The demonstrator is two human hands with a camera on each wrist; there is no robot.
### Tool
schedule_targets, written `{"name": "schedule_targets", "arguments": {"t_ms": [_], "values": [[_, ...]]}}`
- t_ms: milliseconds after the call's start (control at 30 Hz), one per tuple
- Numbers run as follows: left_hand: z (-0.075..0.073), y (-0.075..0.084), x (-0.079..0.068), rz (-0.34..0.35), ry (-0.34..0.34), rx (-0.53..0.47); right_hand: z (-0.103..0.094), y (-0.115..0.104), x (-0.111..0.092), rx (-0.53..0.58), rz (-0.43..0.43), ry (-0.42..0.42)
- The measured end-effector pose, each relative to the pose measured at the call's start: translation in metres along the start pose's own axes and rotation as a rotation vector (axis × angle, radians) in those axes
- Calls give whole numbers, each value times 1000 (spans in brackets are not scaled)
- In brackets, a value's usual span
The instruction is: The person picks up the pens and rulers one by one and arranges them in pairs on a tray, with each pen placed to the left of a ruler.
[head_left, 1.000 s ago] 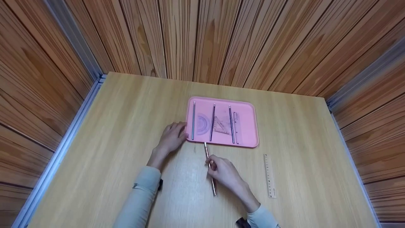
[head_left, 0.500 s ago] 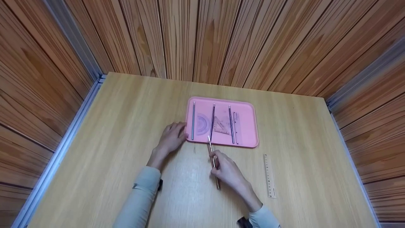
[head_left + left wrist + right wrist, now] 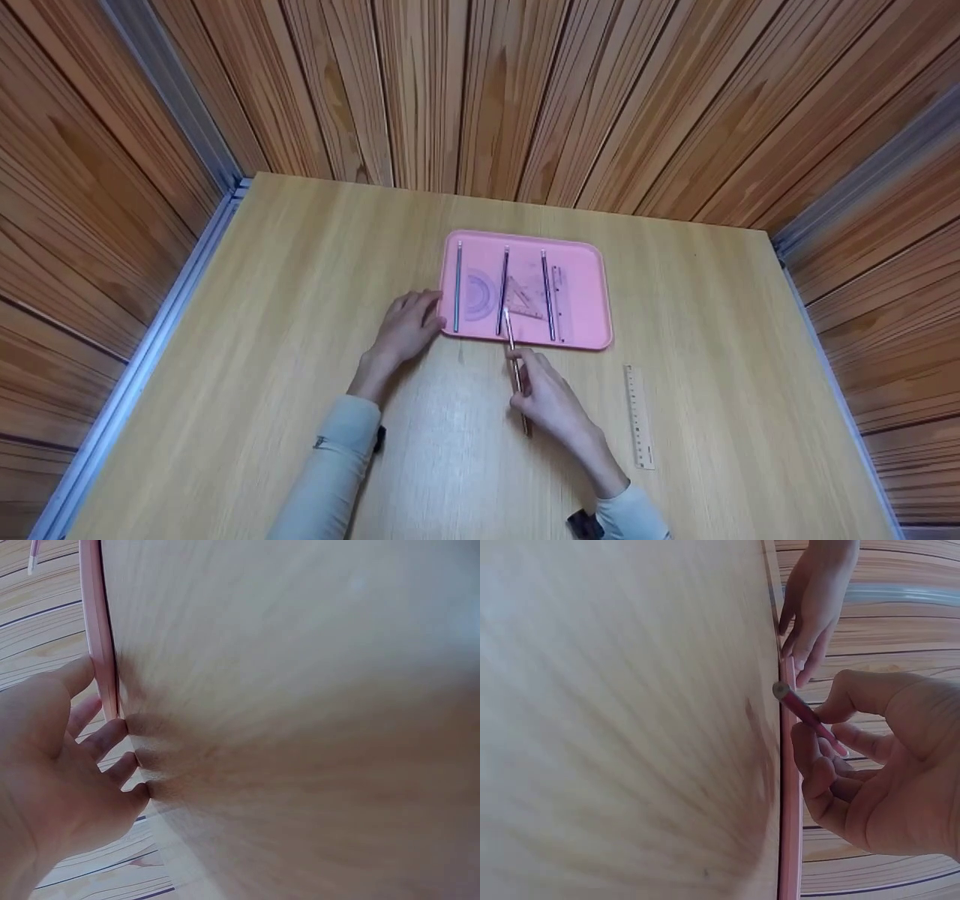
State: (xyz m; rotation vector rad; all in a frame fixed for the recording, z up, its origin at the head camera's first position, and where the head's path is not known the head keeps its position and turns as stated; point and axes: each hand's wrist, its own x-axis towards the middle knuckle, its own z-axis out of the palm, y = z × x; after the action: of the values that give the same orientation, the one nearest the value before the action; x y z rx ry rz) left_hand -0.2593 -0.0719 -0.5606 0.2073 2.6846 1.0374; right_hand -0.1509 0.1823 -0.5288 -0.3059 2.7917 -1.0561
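A reddish metallic pencil (image 3: 510, 330) is pinched between the thumb and fingers of my right hand (image 3: 551, 394). Its far end overlaps the front part of the pink tray (image 3: 592, 292), beside the middle pencil (image 3: 502, 292); the near end points back toward me. My left hand (image 3: 406, 326) rests at the tray's left front corner, thumb (image 3: 79, 675) against the rim and the other fingers spread on the table. Inside the tray lie a left pencil (image 3: 457, 289), a clear protractor (image 3: 479, 296), a set square (image 3: 525, 300), a right pencil (image 3: 547, 296) and a clear ruler (image 3: 562, 307).
Another clear ruler (image 3: 638, 416) lies on the wooden table (image 3: 300, 262), right of my right hand. Wood-panelled walls (image 3: 495, 97) stand behind the table and at both sides, with metal framing (image 3: 187, 262) along the left edge.
My right hand has carried the pencil forward and slightly right, so its far end has moved from just outside the tray's front rim to over the tray. The left hand stays put.
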Motion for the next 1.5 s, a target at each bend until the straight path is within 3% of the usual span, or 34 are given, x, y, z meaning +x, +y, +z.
{"name": "schedule_targets", "arguments": {"t_ms": [600,867,1233,1500], "values": [[3,-1,1,-29,2,-20,-25,23,16,23,125,102],[1,0,-1,3,10,-21,-35,39,31,59,143,123],[1,-1,-1,-5,10,-16,-55,56,52,10,148,170],[0,0,-1,-3,12,-5,-64,66,66,-25,187,156]]}}
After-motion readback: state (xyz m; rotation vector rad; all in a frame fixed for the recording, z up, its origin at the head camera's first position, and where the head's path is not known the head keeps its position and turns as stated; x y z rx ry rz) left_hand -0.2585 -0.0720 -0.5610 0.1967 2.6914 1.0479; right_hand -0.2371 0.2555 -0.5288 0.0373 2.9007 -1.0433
